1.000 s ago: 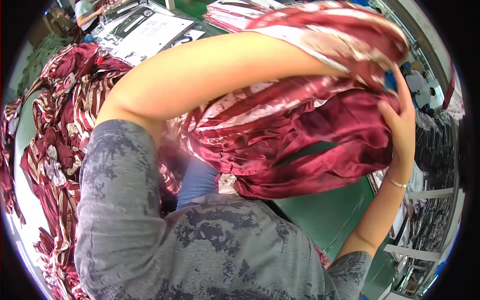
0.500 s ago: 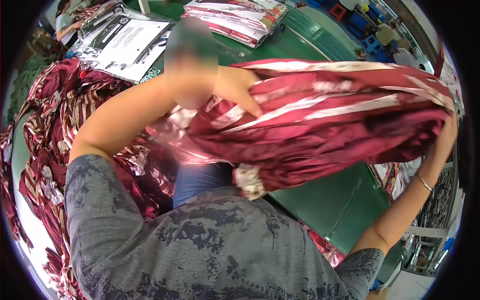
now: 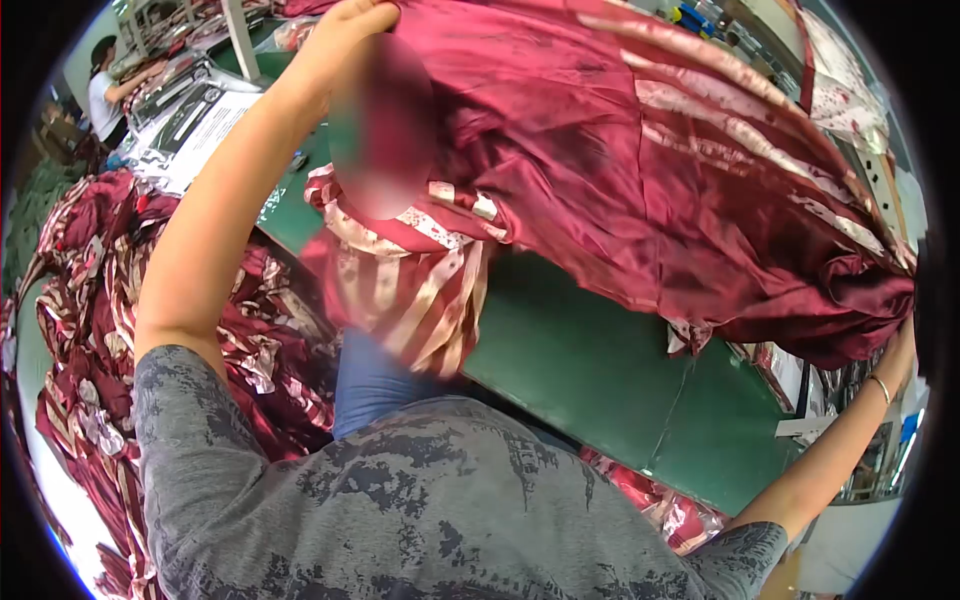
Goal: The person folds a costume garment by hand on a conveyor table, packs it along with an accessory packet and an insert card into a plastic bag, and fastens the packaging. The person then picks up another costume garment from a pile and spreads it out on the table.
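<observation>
A large maroon satin cloth (image 3: 560, 130) with cream stripes hangs stretched between my two hands above the table. At the top, my left hand (image 3: 355, 22) is closed on its upper left edge, part of the fingers lying at the frame's border. My right hand (image 3: 903, 340), far to the right, is closed at the bunched lower right corner; the cloth hides most of its fingers. A striped cream-and-maroon portion (image 3: 410, 280) droops near my lap. A blurred patch covers part of the cloth near my left forearm.
Under the cloth lies a green tabletop (image 3: 600, 370). A heap of maroon striped fabric (image 3: 90, 350) is piled at my left. Clear bags with printed sheets (image 3: 205, 140) rest at the back left, near another person (image 3: 105, 90). Plastic-wrapped fabric (image 3: 675, 510) sits below the table edge.
My left hand has risen up and away, pulling the cloth open from a loose bundle into a wide sheet. My right hand has shifted slightly lower. The packaged stack behind is now covered.
</observation>
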Motion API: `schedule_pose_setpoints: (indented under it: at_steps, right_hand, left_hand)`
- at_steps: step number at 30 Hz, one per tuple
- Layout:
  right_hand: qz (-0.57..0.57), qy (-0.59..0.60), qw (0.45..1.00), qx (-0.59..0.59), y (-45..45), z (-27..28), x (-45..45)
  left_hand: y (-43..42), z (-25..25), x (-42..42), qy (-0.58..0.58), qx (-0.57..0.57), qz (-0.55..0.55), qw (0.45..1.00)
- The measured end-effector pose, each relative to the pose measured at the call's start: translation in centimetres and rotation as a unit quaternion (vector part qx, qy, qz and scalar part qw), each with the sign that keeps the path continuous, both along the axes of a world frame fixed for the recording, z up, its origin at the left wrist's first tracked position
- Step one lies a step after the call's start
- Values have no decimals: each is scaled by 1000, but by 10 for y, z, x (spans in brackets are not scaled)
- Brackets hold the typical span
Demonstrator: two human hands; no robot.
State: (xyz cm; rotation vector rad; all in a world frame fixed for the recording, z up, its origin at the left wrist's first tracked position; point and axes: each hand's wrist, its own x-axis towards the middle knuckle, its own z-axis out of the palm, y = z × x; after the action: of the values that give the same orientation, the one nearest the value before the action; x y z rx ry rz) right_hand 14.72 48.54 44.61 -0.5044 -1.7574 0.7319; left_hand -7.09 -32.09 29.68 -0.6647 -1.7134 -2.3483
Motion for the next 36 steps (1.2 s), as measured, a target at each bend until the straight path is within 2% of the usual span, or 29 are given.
schedule_pose_setpoints:
  at_steps: [1,2,3,4,5,6,8,10,12,13,16,17,20,21,22,25,30,31,32,33,34,35,36]
  right_hand:
    - [-3,1,1000,-2,3,0,2]
    - [-6,3,1000,-4,6,-2,5]
    - [-12,5,1000,-6,9,-5,8]
    - [-17,5,1000,-11,13,-6,14]
    - [-21,7,1000,-14,18,-7,18]
    - [-26,8,999,-19,21,-11,23]
    - [-32,5,999,-22,29,-11,31]
    - [-42,6,999,-24,38,-14,39]
    - [-57,9,998,-29,49,-17,50]
    - [-63,8,998,-28,55,-18,57]
    - [-85,8,996,-27,72,-18,81]
    - [-91,7,995,-26,76,-20,91]
    - [-107,-1,994,-25,88,-26,117]
    - [-110,-3,994,-25,88,-30,122]
    - [-112,-5,993,-25,89,-31,129]
    - [-119,-24,992,-29,90,-45,145]
    - [-111,-58,991,-42,70,-80,173]
    - [-106,-69,991,-49,64,-94,183]
    - [-103,-74,990,-58,56,-107,191]
    - [-95,-86,989,-74,42,-125,197]
    - [-84,-100,987,-90,32,-144,204]
    - [-74,-111,985,-111,24,-166,212]
    - [-64,-128,980,-138,12,-192,223]
  left_hand:
    - [9,2,5,4,86,-25,996]
    - [-17,-9,-21,-16,-22,-43,999]
    - [-7,-9,-14,176,-167,41,969]
    - [-2,5,7,267,-402,69,873]
    - [3,19,28,387,-568,97,720]
    - [6,5,18,398,-625,132,658]
    - [-5,-6,-30,365,-654,190,634]
    - [-10,13,-56,334,-607,291,660]
    - [-6,35,-41,167,-643,370,650]
    - [-3,46,-27,142,-601,364,697]
    - [-44,14,-72,309,-491,413,702]
    - [-53,5,-77,293,-493,433,695]
    - [-82,-19,-91,240,-433,414,764]
    - [-88,-24,-82,238,-409,333,816]
    - [-79,-33,-61,222,-407,337,819]
    - [-67,-41,-16,206,-414,210,861]
    - [-101,-21,19,263,-489,284,782]
    - [-100,1,54,178,-525,218,803]
    - [-103,16,90,-46,-538,169,824]
    - [-120,23,118,-128,-578,107,799]
    - [-158,-2,131,-36,-526,19,850]
    - [-169,-2,142,54,-570,-64,817]
    - [-175,-8,163,46,-540,-69,838]
